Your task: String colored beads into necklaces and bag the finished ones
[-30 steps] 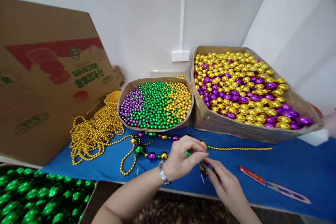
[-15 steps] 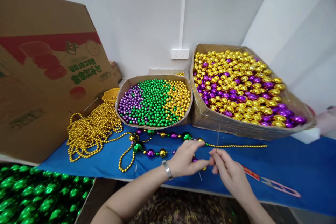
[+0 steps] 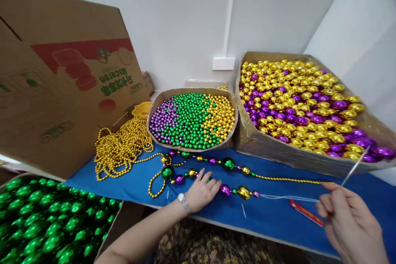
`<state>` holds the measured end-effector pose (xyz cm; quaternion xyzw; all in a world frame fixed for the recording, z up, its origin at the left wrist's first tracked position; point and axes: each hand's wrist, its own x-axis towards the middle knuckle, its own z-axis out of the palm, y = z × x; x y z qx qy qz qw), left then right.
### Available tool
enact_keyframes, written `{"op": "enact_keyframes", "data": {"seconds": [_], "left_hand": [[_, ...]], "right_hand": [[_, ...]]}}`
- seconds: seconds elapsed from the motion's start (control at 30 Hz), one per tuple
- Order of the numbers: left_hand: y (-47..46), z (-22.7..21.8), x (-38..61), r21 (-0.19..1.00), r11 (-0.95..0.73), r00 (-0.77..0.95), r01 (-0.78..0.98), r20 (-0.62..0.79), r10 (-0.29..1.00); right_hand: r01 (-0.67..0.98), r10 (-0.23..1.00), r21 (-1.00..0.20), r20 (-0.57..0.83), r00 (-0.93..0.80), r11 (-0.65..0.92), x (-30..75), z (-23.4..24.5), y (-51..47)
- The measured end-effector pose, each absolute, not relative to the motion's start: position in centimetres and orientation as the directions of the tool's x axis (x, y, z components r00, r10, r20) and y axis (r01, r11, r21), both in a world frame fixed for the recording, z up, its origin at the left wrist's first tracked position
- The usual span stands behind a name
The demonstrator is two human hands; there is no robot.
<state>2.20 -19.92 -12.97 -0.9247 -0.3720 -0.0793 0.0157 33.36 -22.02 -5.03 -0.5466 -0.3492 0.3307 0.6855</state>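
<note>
My left hand (image 3: 202, 192) lies palm down with its fingers spread over a strand of shiny beads (image 3: 225, 190) in purple, gold and green, covering part of it. From the strand's right end, pale thread (image 3: 284, 197) stretches across to my right hand (image 3: 349, 214). That hand is raised at the right, pinching a long thin needle (image 3: 356, 166) that points up and right. Behind, the upper run of the beaded strand ends in a line of small gold beads (image 3: 287, 179) reaching toward my right fingertips; whether they touch cannot be seen.
A carton of small beads (image 3: 191, 148) and a larger carton of gold and purple beads (image 3: 278, 148) stand at the back. Gold bead chains (image 3: 119, 148) are heaped left, beside a tall cardboard box (image 3: 77, 107). Large green beads (image 3: 46, 222) fill a box lower left. A red strip (image 3: 306, 212) lies right.
My right hand has moved far right with the needle, drawing out the thread. My left hand has shifted left and flattened over the strand. The pink-handled scissors are no longer visible.
</note>
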Motion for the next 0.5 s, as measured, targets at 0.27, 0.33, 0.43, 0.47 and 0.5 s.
{"op": "enact_keyframes", "data": {"seconds": [0.27, 0.33, 0.43, 0.47, 0.5], "left_hand": [[-24.8, -11.8, -8.2, 0.013, -0.441, 0.416, 0.898, 0.306, 0.856], [-26.9, -11.8, -13.8, 0.064, -0.188, 0.144, 0.980, 0.422, 0.895], [-31.0, -13.0, -22.8, 0.121, 0.321, -0.342, 0.939, 0.410, 0.845], [-32.5, -13.7, -25.2, 0.107, 0.442, -0.452, 0.891, 0.316, 0.834], [-33.9, -14.7, -27.1, 0.102, 0.517, -0.527, 0.850, 0.177, 0.831]], "right_hand": [[-0.003, 0.944, -1.000, -0.001, 0.330, -0.001, 30.8, -10.8, -22.0], [0.042, 0.958, -0.999, -0.008, 0.286, -0.021, 30.8, -11.9, -22.1], [0.104, 0.966, -0.994, -0.012, 0.258, -0.041, 31.0, -12.9, -22.2], [0.120, 0.967, -0.992, -0.013, 0.253, -0.045, 31.1, -13.0, -22.3], [0.132, 0.969, -0.990, -0.013, 0.246, -0.047, 31.1, -13.1, -22.3]]}}
